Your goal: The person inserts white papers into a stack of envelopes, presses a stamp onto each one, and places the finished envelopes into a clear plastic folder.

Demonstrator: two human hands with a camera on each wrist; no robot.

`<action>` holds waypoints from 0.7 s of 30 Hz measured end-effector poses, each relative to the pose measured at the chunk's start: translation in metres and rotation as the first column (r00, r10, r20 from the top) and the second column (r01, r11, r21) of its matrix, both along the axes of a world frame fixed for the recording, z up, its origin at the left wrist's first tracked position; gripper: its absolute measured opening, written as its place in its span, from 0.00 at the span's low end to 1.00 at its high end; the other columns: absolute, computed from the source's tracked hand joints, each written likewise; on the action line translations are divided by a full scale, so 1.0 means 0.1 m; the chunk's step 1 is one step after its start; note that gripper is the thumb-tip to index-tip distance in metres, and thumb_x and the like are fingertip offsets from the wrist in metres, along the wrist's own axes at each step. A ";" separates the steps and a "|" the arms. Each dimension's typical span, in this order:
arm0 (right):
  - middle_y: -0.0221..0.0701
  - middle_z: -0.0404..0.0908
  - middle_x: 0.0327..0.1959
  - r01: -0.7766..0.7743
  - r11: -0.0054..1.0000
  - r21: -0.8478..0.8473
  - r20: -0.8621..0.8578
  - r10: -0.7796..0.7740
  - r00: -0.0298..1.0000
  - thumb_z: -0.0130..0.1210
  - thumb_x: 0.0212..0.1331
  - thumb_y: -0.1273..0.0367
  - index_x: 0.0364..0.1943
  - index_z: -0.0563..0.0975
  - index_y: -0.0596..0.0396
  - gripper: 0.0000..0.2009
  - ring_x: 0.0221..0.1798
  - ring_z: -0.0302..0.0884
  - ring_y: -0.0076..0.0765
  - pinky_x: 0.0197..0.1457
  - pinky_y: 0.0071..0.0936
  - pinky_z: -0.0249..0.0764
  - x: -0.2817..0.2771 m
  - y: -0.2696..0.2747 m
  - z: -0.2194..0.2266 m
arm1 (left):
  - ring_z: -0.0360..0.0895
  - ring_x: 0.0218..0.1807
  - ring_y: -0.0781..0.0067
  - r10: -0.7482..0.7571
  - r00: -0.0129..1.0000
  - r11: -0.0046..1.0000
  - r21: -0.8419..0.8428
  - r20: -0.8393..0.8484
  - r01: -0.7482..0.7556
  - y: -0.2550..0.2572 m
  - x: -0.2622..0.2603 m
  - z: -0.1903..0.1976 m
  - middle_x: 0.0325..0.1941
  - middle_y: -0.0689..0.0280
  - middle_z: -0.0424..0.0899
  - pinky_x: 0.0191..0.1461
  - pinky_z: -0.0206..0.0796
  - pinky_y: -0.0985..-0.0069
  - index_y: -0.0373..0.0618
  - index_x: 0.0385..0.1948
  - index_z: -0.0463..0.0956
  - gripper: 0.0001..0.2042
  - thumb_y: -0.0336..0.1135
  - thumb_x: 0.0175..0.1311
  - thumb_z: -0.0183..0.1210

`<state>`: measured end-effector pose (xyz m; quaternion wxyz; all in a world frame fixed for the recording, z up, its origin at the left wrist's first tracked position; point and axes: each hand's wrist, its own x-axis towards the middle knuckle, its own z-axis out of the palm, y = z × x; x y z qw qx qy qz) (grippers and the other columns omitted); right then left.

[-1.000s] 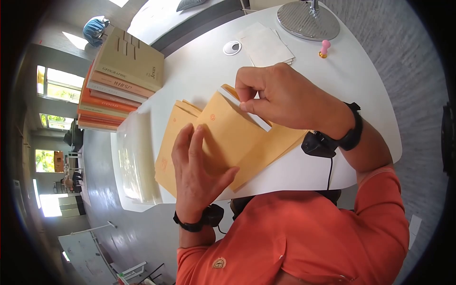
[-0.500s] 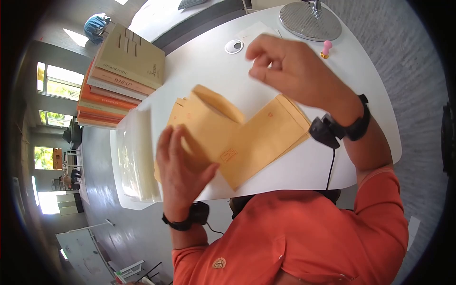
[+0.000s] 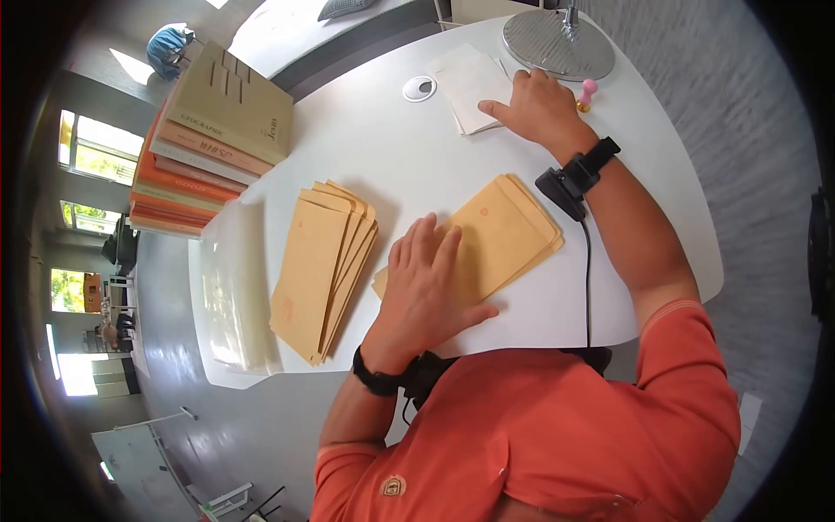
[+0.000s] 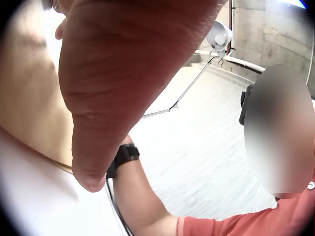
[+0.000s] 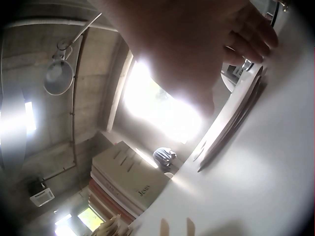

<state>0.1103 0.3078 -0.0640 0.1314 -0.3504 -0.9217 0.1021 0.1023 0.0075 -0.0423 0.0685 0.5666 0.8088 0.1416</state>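
In the head view my left hand [image 3: 417, 291] lies over the right-hand pile of tan envelopes [image 3: 513, 222], fingers spread and thumb out to the side. Farther back, my right hand [image 3: 541, 109] reaches to the right edge of a small stack of white papers [image 3: 470, 83], its fingers loosely extended. The right wrist view shows that paper stack [image 5: 234, 118] edge-on, with the fingers just above its far end. A second pile of tan envelopes [image 3: 317, 252] sits fanned out to the left of my left hand.
Several stacked books [image 3: 222, 126] stand at the left rear. A clear plastic roll [image 3: 233, 287] lies along the left edge. Beyond the papers are a lamp base [image 3: 557, 43], a pink-handled stamp [image 3: 588, 94] and a round cable grommet [image 3: 419, 88]. A cable [image 3: 588, 287] hangs from my right wrist.
The envelope that took in a white paper now rests on the left pile. My left hand has shifted right onto the other envelopes; my right hand has gone from the envelope to the papers.
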 end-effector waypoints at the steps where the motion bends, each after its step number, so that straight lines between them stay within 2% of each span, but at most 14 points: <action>1: 0.52 0.80 0.50 -0.002 1.000 0.001 0.001 0.002 1.000 0.64 0.56 0.45 0.50 0.78 0.69 0.35 0.55 0.80 0.55 0.57 0.44 0.77 0.00 0.01 -0.01 | 0.60 0.72 0.39 -0.014 1.000 1.000 0.011 -0.002 0.014 0.05 -0.01 -0.06 0.70 0.40 0.63 0.73 0.54 0.51 0.37 0.64 0.67 0.49 0.52 0.38 0.79; 4: 0.51 0.82 0.47 -0.040 0.999 -0.017 0.018 0.040 0.999 0.68 0.51 0.47 0.47 0.79 0.66 0.33 0.52 0.82 0.54 0.54 0.44 0.77 0.03 0.04 -0.01 | 0.63 0.69 0.41 0.012 1.000 1.000 -0.019 0.027 -0.012 0.10 -0.02 -0.02 0.67 0.44 0.66 0.71 0.57 0.52 0.38 0.63 0.68 0.46 0.51 0.39 0.78; 6: 0.48 0.84 0.46 -0.054 0.987 -0.150 0.028 0.059 0.998 0.70 0.47 0.52 0.47 0.80 0.60 0.29 0.52 0.83 0.50 0.53 0.42 0.79 0.04 0.10 0.04 | 0.64 0.69 0.42 0.011 1.000 1.000 -0.029 0.017 -0.011 0.11 -0.01 0.00 0.66 0.46 0.67 0.70 0.58 0.52 0.39 0.62 0.69 0.45 0.49 0.39 0.78; 7: 0.48 0.84 0.46 -0.049 0.987 -0.152 0.025 0.054 0.998 0.70 0.47 0.52 0.47 0.80 0.60 0.29 0.52 0.83 0.50 0.53 0.42 0.79 0.05 0.14 0.00 | 0.64 0.68 0.43 0.020 1.000 0.999 -0.029 0.008 -0.020 0.11 -0.01 0.01 0.65 0.48 0.68 0.69 0.59 0.53 0.39 0.61 0.69 0.43 0.48 0.40 0.78; 9: 0.47 0.84 0.35 -0.122 0.979 -0.162 -0.134 0.100 0.986 0.69 0.47 0.57 0.38 0.78 0.62 0.23 0.41 0.84 0.52 0.47 0.41 0.77 0.06 0.20 -0.09 | 0.65 0.68 0.43 0.012 1.000 1.000 -0.015 0.020 -0.012 0.10 -0.01 0.00 0.65 0.47 0.68 0.69 0.59 0.53 0.40 0.62 0.69 0.43 0.48 0.41 0.78; 13: 0.43 0.84 0.33 -0.177 0.948 -0.265 -0.232 0.115 0.966 0.68 0.47 0.61 0.37 0.79 0.63 0.19 0.37 0.83 0.46 0.44 0.37 0.77 0.07 0.34 -0.07 | 0.66 0.66 0.43 0.016 0.998 0.998 0.052 0.065 -0.019 0.06 0.00 0.03 0.65 0.46 0.67 0.68 0.61 0.53 0.42 0.64 0.68 0.43 0.47 0.43 0.77; 15: 0.36 0.83 0.32 -0.294 0.883 -0.366 -0.409 0.131 0.903 0.68 0.49 0.66 0.36 0.79 0.63 0.15 0.35 0.81 0.33 0.41 0.30 0.75 0.06 0.37 -0.03 | 0.66 0.66 0.42 0.026 0.996 0.998 0.061 0.080 -0.031 0.01 0.00 0.10 0.66 0.46 0.66 0.68 0.62 0.53 0.42 0.64 0.67 0.43 0.47 0.43 0.77; 16: 0.36 0.83 0.32 -0.294 0.883 -0.366 -0.409 0.131 0.903 0.68 0.49 0.66 0.36 0.79 0.63 0.15 0.35 0.81 0.33 0.41 0.30 0.75 0.07 0.36 0.00 | 0.66 0.66 0.42 0.038 0.995 0.997 0.070 0.094 -0.045 -0.02 0.00 0.15 0.66 0.45 0.66 0.67 0.62 0.53 0.43 0.65 0.66 0.44 0.46 0.44 0.77; 18: 0.31 0.83 0.34 -0.328 0.798 -0.505 -0.546 -0.001 0.838 0.67 0.52 0.70 0.40 0.80 0.63 0.13 0.37 0.79 0.24 0.42 0.24 0.75 0.07 0.35 0.07 | 0.66 0.67 0.41 0.026 0.994 0.997 0.075 0.103 -0.034 -0.08 0.00 0.28 0.67 0.45 0.64 0.67 0.63 0.53 0.43 0.67 0.65 0.45 0.45 0.44 0.78; 19: 0.31 0.83 0.34 -0.328 0.798 -0.505 -0.546 -0.001 0.838 0.67 0.52 0.70 0.40 0.80 0.63 0.13 0.37 0.79 0.24 0.42 0.24 0.75 0.05 0.38 0.06 | 0.66 0.66 0.41 0.045 0.995 0.994 0.093 0.085 -0.053 -0.12 0.02 0.36 0.68 0.44 0.64 0.67 0.63 0.53 0.43 0.68 0.64 0.46 0.44 0.43 0.78; 21: 0.28 0.83 0.37 -0.422 0.833 -0.357 -0.739 0.025 0.673 0.66 0.57 0.71 0.43 0.81 0.61 0.12 0.39 0.79 0.20 0.44 0.21 0.76 -0.01 0.47 0.00 | 0.66 0.66 0.40 0.063 0.994 0.988 0.138 0.087 -0.075 -0.22 0.01 0.47 0.69 0.43 0.61 0.68 0.63 0.52 0.44 0.70 0.62 0.49 0.41 0.41 0.79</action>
